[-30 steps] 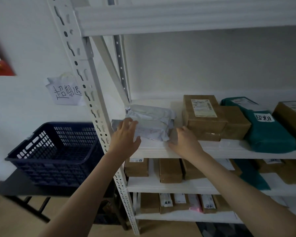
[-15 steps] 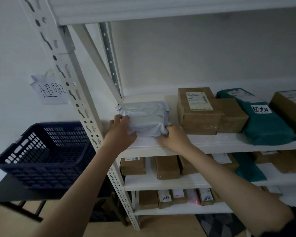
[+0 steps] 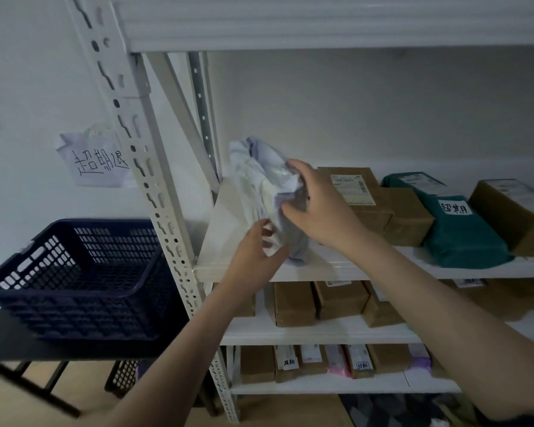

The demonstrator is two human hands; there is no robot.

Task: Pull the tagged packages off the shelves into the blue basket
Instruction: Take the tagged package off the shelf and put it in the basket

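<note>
Fingers (image 3: 261,231) of the left hand (image 3: 253,257) curl round the lower end of a grey bag (image 3: 259,192); right hand (image 3: 318,208) grips its right side, thumb and fingers wrapped on the crumpled plastic. Bag: tilted up on end at the left end of the top shelf (image 3: 336,268), lower corner at the shelf's front edge. Just right: brown boxes (image 3: 379,204), then a green bag (image 3: 463,232) with a handwritten tag. Lower shelves: more brown boxes, some tagged. Left of the rack post (image 3: 154,192): blue basket (image 3: 74,278) on a dark table (image 3: 0,340); handwritten note (image 3: 96,160) on the wall above.
</note>
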